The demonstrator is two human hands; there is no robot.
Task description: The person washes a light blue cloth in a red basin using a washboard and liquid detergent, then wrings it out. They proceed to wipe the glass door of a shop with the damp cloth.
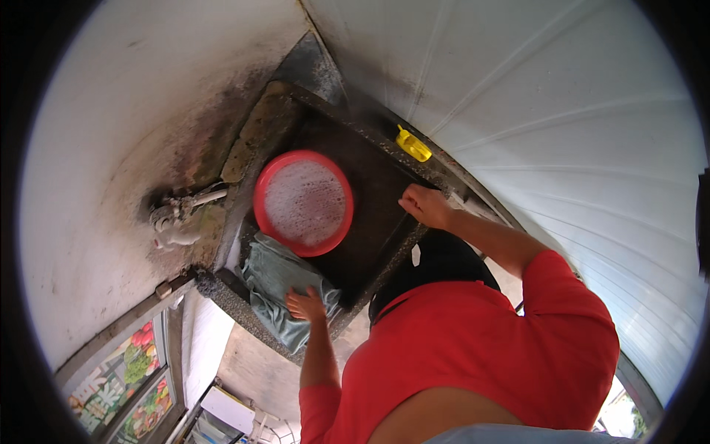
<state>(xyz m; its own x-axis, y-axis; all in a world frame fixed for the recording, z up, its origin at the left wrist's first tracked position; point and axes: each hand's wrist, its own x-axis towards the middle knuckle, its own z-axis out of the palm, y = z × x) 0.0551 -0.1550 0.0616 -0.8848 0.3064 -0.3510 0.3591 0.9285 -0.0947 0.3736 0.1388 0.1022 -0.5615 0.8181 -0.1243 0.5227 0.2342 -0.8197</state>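
My left hand (pixel 304 304) lies flat, fingers apart, on a wet-looking grey-green cloth (pixel 277 277). The cloth is spread over the near left corner of a dark stone sink (pixel 371 213), draping over its rim. Touching the cloth's far end is a round red plastic basin (pixel 345 233), which stands in the sink. White suds (pixel 305 202) cover the water inside it. My right hand (pixel 426 205) is over the sink's right side with its fingers curled in, and I see nothing in it.
A yellow plastic utensil (pixel 413 145) rests on the sink's far right ledge. From the stained left wall, a tap with a pale pipe (pixel 208 197) points toward the sink. White panels (pixel 527 111) rise close on the right. A window frame (pixel 176 344) is at lower left.
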